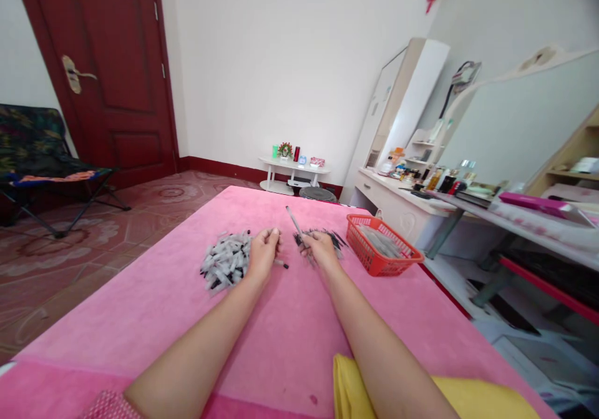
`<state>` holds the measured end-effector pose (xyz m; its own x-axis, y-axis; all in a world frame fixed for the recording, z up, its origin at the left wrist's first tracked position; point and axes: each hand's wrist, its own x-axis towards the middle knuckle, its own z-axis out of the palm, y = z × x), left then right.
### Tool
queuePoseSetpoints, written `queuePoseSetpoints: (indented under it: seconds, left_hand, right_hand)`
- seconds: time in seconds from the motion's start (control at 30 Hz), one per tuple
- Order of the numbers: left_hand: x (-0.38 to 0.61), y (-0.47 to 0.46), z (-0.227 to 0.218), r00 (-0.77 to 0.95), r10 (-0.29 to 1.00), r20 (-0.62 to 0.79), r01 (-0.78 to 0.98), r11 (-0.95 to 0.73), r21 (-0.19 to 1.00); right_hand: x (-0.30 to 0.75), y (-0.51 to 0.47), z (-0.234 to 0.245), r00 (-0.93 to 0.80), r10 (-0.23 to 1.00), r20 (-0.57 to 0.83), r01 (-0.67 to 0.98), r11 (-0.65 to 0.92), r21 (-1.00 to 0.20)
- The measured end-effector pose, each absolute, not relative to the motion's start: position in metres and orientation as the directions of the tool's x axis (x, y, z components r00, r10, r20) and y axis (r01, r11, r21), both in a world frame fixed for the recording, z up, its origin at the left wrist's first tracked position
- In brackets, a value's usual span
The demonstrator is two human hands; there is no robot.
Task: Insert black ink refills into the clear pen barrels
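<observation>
My right hand (pixel 319 248) is closed around a slim grey pen (pixel 293 218), which tilts up and leftward out of the fingers. Behind and under that hand lies a heap of thin black pen parts (pixel 336 239), partly covered by it. My left hand (pixel 264 249) is at the right edge of a pile of translucent pen caps (pixel 225 261) with black pieces among them. Its fingers are curled with the thumb against them; what they hold, if anything, I cannot make out. One small black-ended piece (pixel 284 265) shows just beside the left hand's fingers.
To the right stands a red plastic basket (pixel 392 265) with a bundle of grey pens (pixel 380 241) in it. A pink cloth (pixel 290 344) covers the table. Yellow fabric (pixel 482 397) lies under my right forearm. A dressing table (pixel 397 193) is beyond on the right.
</observation>
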<state>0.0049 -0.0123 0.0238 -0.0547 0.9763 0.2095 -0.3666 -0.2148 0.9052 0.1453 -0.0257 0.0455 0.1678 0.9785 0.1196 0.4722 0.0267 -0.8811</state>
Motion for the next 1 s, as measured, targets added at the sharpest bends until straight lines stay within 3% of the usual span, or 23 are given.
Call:
queuePoseSetpoints:
  seconds: [0.07,0.23,0.37,0.5,0.6,0.73,0.83,0.9,1.0]
  left_hand:
    - [0.007,-0.014,0.025,-0.027,0.983,0.183,-0.438,-0.176,0.881]
    - [0.002,-0.016,0.031,0.206,0.958,0.198,-0.628,-0.026,0.777]
    - [-0.003,-0.013,0.029,0.192,0.978,0.080,-0.655,0.067,0.753]
    - [-0.003,-0.011,0.026,0.136,0.989,0.062,-0.649,0.041,0.760]
    - [0.000,-0.013,0.027,0.090,0.994,0.057,-0.645,0.015,0.764]
    - [0.003,-0.016,0.028,0.019,0.998,0.055,-0.663,-0.029,0.748]
    - [0.004,-0.015,0.028,0.000,0.996,0.086,-0.670,-0.064,0.740]
    - [0.003,-0.014,0.028,0.007,0.994,0.111,-0.674,-0.077,0.734]
    - [-0.002,-0.011,0.030,0.088,0.987,0.132,-0.700,-0.033,0.714]
  right_hand:
    - [0.145,-0.029,0.052,0.101,0.993,0.062,0.385,0.018,-0.923]
    - [0.136,-0.038,0.049,-0.233,0.965,-0.124,-0.030,-0.134,-0.990]
    - [0.131,-0.037,0.039,-0.334,0.929,-0.155,-0.057,-0.185,-0.981]
    - [0.129,-0.034,0.036,-0.179,0.984,0.022,0.162,0.051,-0.985]
    - [0.125,-0.035,0.038,-0.077,0.974,0.211,0.424,0.224,-0.878]
    - [0.119,-0.046,0.042,0.080,0.922,0.380,0.811,0.161,-0.562]
    - [0.115,-0.051,0.045,0.131,0.884,0.449,0.901,0.083,-0.426]
    - [0.114,-0.051,0.047,0.144,0.890,0.432,0.858,0.105,-0.502]
    - [0.114,-0.048,0.050,-0.003,0.985,0.172,0.514,0.149,-0.845]
